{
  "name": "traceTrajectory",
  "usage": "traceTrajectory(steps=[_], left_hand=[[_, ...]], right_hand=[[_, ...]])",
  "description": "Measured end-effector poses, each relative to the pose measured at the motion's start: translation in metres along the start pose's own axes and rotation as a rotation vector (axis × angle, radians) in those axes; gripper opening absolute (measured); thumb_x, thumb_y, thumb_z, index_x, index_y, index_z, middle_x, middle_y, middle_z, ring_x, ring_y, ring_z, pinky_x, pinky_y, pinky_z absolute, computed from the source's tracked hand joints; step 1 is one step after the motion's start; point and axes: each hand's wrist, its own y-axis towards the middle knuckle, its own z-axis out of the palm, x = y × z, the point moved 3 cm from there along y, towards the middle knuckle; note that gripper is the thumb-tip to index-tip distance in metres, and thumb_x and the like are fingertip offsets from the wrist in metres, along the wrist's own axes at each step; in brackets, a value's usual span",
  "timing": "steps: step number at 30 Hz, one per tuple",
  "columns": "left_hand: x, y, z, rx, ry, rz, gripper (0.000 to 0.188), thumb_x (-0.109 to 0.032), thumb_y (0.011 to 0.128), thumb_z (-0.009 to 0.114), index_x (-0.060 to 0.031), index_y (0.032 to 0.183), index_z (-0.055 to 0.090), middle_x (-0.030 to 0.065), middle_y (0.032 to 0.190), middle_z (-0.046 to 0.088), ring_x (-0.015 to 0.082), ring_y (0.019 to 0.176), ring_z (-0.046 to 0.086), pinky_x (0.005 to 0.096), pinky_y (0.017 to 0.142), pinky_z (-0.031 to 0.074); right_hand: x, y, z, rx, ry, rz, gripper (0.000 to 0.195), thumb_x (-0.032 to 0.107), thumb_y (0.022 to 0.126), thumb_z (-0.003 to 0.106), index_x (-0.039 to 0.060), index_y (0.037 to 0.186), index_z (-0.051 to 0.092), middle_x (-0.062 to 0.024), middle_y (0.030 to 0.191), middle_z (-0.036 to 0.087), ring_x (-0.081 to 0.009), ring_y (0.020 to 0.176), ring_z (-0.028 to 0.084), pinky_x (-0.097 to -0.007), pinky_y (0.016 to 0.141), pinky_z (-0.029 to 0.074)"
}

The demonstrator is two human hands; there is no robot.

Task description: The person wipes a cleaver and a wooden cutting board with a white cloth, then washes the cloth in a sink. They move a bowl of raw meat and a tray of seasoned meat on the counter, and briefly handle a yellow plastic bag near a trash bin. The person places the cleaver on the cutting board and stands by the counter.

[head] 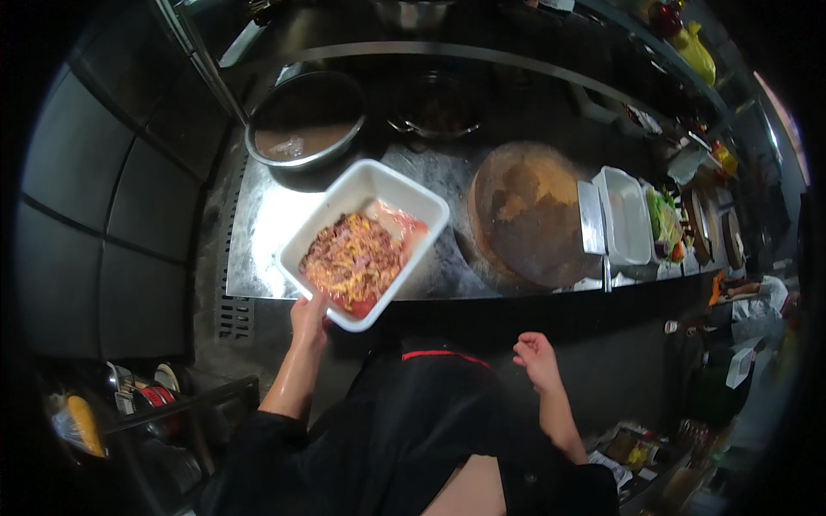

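My left hand (pixel 311 326) grips the near corner of a white plastic tub (pixel 423 193). Inside the tub lies a pile of raw sliced meat (pixel 358 258) coated in something yellow, with reddish liquid pooled beside it. The tub is tilted over the front part of a stainless steel worktop (pixel 258 255); whether it touches the surface cannot be made out. In front of the worktop edge, my right hand (pixel 539 361) hangs free with loosely bent fingers and nothing in them. The nearest thing beyond it is a round wooden chopping block (pixel 529 226), wet and stained.
A cleaver (pixel 590 219) lies at the block's right edge, its handle over the worktop front. Beyond it are a white tray (pixel 626 216) and vegetables (pixel 664 222). A metal basin (pixel 310 145) of cloudy liquid stands back left. A shelf edge (pixel 413 48) crosses above.
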Motion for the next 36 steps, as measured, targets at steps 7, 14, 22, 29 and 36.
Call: traceTrajectory(steps=[7, 14, 22, 29, 36], left_hand=[[0.007, 0.031, 0.047, 0.120, -0.127, 0.056, 0.019, -0.024, 0.092, 0.069, -0.0093, 0.098, 0.058, 0.0011, 0.091, 0.065, 0.0125, 0.078, 0.061, 0.0309, 0.074, 0.053], [0.068, 0.047, 0.028, 0.502, 0.183, -0.269, 0.024, -0.034, 0.099, 0.058, -0.0111, 0.107, 0.057, 0.0019, 0.100, 0.065, 0.0171, 0.088, 0.067, 0.0321, 0.074, 0.056], [0.184, 0.118, -0.131, 0.626, 0.478, -0.463, 0.016, -0.026, 0.091, 0.068, -0.0114, 0.093, 0.062, 0.0043, 0.076, 0.064, 0.0185, 0.061, 0.064, 0.0330, 0.050, 0.051], [0.141, 0.075, -0.068, 0.828, 1.413, -0.205, 0.026, -0.026, 0.084, 0.073, -0.0046, 0.098, 0.069, 0.0068, 0.077, 0.068, 0.0175, 0.065, 0.065, 0.0314, 0.056, 0.052], [0.185, 0.082, 0.017, 0.909, 1.451, -0.139, 0.034, -0.027, 0.081, 0.074, -0.0041, 0.106, 0.070, 0.0117, 0.091, 0.071, 0.0199, 0.083, 0.068, 0.0321, 0.078, 0.053]], right_hand=[[0.006, 0.010, 0.004, -0.058, -0.061, -0.055, 0.030, 0.010, 0.090, 0.066, -0.0001, 0.117, 0.056, -0.0051, 0.101, 0.061, -0.0101, 0.083, 0.058, -0.0253, 0.074, 0.051], [-0.244, 0.070, -0.087, -0.214, -0.526, -0.001, 0.017, 0.012, 0.089, 0.066, 0.0059, 0.099, 0.054, -0.0047, 0.075, 0.058, -0.0156, 0.053, 0.053, -0.0304, 0.049, 0.047], [-0.358, -0.067, -0.130, -0.239, -0.319, 0.754, 0.040, 0.025, 0.089, 0.066, 0.0031, 0.121, 0.054, -0.0181, 0.106, 0.063, -0.0334, 0.092, 0.062, -0.0448, 0.073, 0.054], [-0.340, -0.083, -0.110, -0.471, -0.449, 0.466, 0.033, 0.021, 0.087, 0.069, 0.0006, 0.111, 0.062, -0.0150, 0.092, 0.066, -0.0249, 0.084, 0.065, -0.0395, 0.071, 0.053], [-0.304, -0.085, -0.103, -0.529, -0.456, 0.244, 0.029, 0.024, 0.084, 0.073, 0.0001, 0.096, 0.064, -0.0113, 0.083, 0.066, -0.0203, 0.074, 0.066, -0.0383, 0.069, 0.055]])
